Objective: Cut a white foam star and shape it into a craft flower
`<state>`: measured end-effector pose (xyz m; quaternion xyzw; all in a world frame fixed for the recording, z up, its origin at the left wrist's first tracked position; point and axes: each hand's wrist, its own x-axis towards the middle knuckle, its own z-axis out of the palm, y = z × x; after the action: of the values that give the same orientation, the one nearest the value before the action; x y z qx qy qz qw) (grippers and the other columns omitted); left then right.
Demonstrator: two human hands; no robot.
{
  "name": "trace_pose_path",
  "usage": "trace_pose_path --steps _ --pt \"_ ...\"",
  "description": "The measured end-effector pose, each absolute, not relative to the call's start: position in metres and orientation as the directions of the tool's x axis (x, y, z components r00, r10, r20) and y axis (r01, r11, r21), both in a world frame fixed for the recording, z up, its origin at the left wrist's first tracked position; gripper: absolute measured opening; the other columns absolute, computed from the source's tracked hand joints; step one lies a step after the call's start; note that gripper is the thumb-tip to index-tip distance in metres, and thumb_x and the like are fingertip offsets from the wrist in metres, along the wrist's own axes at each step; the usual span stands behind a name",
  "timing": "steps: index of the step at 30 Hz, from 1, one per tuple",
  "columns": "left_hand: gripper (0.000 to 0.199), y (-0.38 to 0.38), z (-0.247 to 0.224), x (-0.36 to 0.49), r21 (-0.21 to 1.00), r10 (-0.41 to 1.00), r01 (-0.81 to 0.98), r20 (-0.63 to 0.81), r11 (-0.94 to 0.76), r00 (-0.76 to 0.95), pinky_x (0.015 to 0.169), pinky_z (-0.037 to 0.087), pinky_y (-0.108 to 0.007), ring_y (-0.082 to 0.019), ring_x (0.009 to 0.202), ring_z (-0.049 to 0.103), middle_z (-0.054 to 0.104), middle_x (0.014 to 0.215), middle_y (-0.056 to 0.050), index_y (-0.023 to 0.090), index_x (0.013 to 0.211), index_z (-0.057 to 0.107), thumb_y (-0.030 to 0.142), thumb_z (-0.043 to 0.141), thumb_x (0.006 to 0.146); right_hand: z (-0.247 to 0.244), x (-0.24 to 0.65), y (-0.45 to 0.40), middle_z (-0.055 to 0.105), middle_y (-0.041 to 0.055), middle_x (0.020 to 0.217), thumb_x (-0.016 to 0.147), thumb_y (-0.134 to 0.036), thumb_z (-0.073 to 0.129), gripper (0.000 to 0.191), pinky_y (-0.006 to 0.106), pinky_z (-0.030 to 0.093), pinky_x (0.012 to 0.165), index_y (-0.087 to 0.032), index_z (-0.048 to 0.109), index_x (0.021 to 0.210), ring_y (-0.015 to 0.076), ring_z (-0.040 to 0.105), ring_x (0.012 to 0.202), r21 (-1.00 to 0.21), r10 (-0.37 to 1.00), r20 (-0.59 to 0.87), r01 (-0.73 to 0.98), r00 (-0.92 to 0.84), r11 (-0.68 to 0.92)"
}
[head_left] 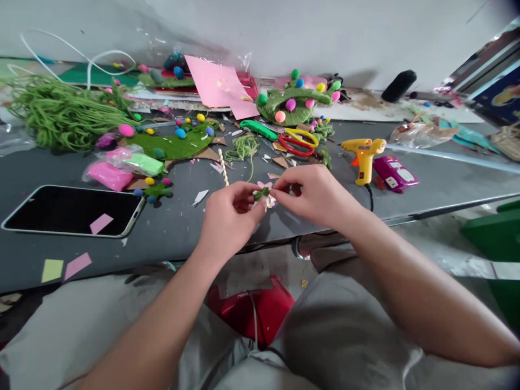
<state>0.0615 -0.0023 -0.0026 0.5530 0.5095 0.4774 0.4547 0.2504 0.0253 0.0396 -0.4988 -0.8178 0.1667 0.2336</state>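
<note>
Between my hands, near the table's front edge, is a small craft flower (268, 197) with pale pink petals and a dark green yarn-like part on it. My left hand (233, 214) pinches it from the left with thumb and fingers. From the right, the fingertips of my right hand (311, 189) are closed at the green part; whether they grip a piece of it I cannot make out. Fingers cover much of the flower. Just behind lie a twisted yellow-and-white stick (223, 167) and a loose tangle of green yarn (244, 149).
A yellow hot glue gun (364, 157) stands to the right beside a purple packet (396, 173). Red-handled scissors (296, 145) and a green-wrapped wreath with pompoms (294, 105) lie behind. Left are a phone (75, 210), clay bags (111, 176) and a green yarn heap (60, 111).
</note>
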Motion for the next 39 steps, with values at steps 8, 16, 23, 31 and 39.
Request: trace_pose_path --steps 8,16,23,31,39 --pt "0.03 0.003 -0.006 0.062 0.989 0.991 -0.142 0.025 -0.044 -0.13 0.066 0.056 -0.025 -0.014 0.07 0.068 0.075 0.078 -0.002 0.018 0.091 0.078 0.029 0.094 0.068 0.035 0.241 0.003 0.073 0.0062 0.095 0.097 -0.017 0.059 0.019 0.027 0.045 0.068 -0.017 0.077 0.102 0.0158 0.065 0.08 -0.483 0.808 0.323 0.648 -0.492 0.588" --pt "0.027 0.004 -0.004 0.063 0.841 0.997 -0.541 -0.055 0.012 -0.062 0.072 0.059 -0.024 -0.012 0.075 0.072 0.077 0.08 0.002 0.023 0.091 0.079 0.016 0.092 0.069 0.03 0.241 -0.005 0.074 0.0086 0.108 0.101 -0.016 0.051 0.027 0.029 0.049 0.074 -0.02 0.076 0.11 0.0189 0.069 0.091 -0.403 0.781 0.413 0.676 -0.468 0.617" --pt "0.026 -0.001 0.002 0.058 0.93 0.991 -0.359 -0.038 0.083 0.129 0.068 0.058 -0.026 -0.014 0.069 0.069 0.074 0.077 0.0 0.023 0.092 0.081 0.023 0.093 0.069 0.037 0.259 0.023 0.075 0.0043 0.095 0.095 -0.012 0.055 0.027 0.029 0.05 0.075 -0.021 0.08 0.096 0.0173 0.068 0.085 -0.534 0.74 0.368 0.524 -0.563 0.664" --pt "0.015 -0.007 0.002 0.065 0.96 0.982 0.21 0.187 -0.186 0.016 0.064 0.051 -0.026 -0.015 0.069 0.065 0.075 0.079 -0.001 0.022 0.095 0.079 0.028 0.083 0.081 0.049 0.251 0.018 0.071 0.0025 0.074 0.086 -0.015 0.067 0.014 0.029 0.04 0.062 -0.017 0.08 0.08 0.0147 0.06 0.068 -0.427 0.844 0.314 0.729 -0.435 0.535" --pt "0.024 0.001 -0.005 0.067 0.988 0.987 -0.136 0.053 -0.073 -0.151 0.069 0.057 -0.027 -0.015 0.072 0.069 0.075 0.08 0.0 0.022 0.093 0.077 0.027 0.09 0.073 0.04 0.244 0.007 0.072 0.0044 0.092 0.096 -0.015 0.061 0.018 0.028 0.047 0.069 -0.019 0.078 0.101 0.0154 0.065 0.078 -0.487 0.782 0.392 0.612 -0.485 0.623"
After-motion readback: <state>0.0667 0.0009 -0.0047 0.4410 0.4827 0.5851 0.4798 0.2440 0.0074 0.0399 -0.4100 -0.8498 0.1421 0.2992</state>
